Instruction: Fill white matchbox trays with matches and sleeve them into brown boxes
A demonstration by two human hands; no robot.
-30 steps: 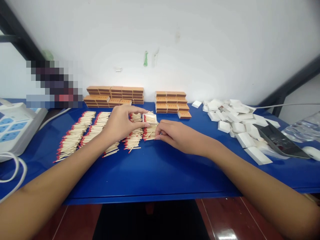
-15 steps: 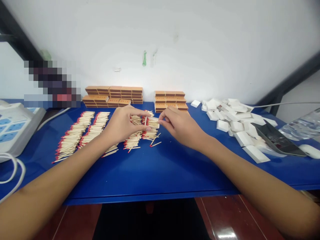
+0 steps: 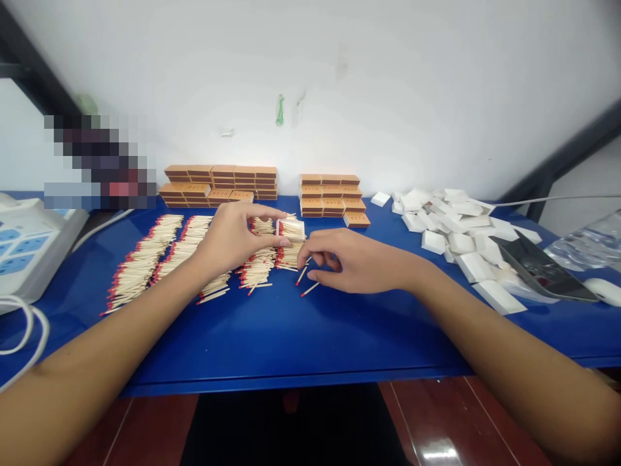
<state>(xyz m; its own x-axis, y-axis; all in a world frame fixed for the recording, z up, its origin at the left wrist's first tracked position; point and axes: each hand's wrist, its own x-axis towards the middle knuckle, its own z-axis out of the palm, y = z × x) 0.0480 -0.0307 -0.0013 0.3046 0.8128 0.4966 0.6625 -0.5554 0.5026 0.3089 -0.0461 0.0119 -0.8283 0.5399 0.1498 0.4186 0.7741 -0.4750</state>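
My left hand (image 3: 237, 236) pinches a small white matchbox tray (image 3: 297, 228) between thumb and fingers. Matches with pale sticks lie inside this tray, above a row of loose matches (image 3: 287, 257). To the right, my right hand (image 3: 352, 262) is low over the table, its fingers curled and its thumb apart from them. Its fingertips are close to two stray matches (image 3: 301, 274) with red heads; I see nothing held in it. More rows of matches (image 3: 140, 262) lie to the left, partly hidden by my left hand and forearm.
Orange matchboxes are stacked along the wall in a left stack (image 3: 220, 184) and a right stack (image 3: 330, 196). One matchbox (image 3: 357, 221) lies in front of the right stack. White trays (image 3: 460, 223) are heaped at right beside a dark phone-like object (image 3: 538, 268). A power strip (image 3: 29, 249) stands at left.
My right hand has let go of the tray's right end and moved down and right toward the stray matches. The tray, still in my left hand, now tilts so its matches show.
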